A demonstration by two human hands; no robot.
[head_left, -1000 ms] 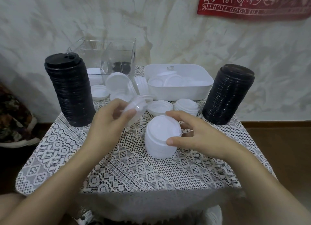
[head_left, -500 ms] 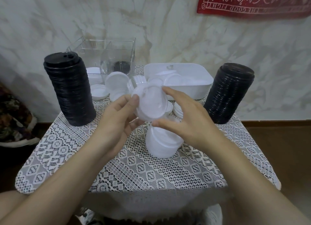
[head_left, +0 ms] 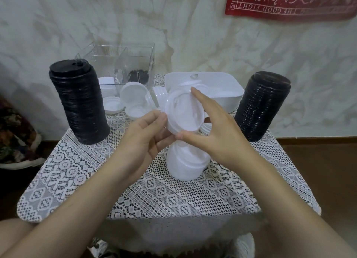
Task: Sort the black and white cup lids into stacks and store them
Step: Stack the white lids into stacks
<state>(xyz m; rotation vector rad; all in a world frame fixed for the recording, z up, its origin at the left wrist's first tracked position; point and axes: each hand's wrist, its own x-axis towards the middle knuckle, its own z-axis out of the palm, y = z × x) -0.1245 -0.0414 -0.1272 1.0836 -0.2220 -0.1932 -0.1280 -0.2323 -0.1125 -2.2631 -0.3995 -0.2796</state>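
Raised above the lace-covered desk (head_left: 92,180) and tilted toward the camera, a small nest of white lids (head_left: 183,113), pinched from both sides. Left hand (head_left: 143,142) curled against the nest's near-left edge, thumb on the rim. Right hand (head_left: 214,136) spanning the nest, thumb at the bottom edge and forefinger at the top. Number of lids in the nest impossible to tell. Directly below, standing on the desk and partly hidden by the hands, a taller white lid stack (head_left: 185,165), leaning slightly. Flanking the scene, two tall towers of black lids: the left black stack (head_left: 81,103) toward the desk's left side and the right black stack (head_left: 260,107) toward its right, both well apart from the hands. Behind the hands, a white tub (head_left: 229,88) with more white lids inside. To its left, loose white lids (head_left: 133,95), some flat and some on edge, just in front of a clear bin (head_left: 135,64) with something dark and ribbed at its bottom. High on the marbled wall at upper right, a red cloth (head_left: 289,5) with pale lettering.
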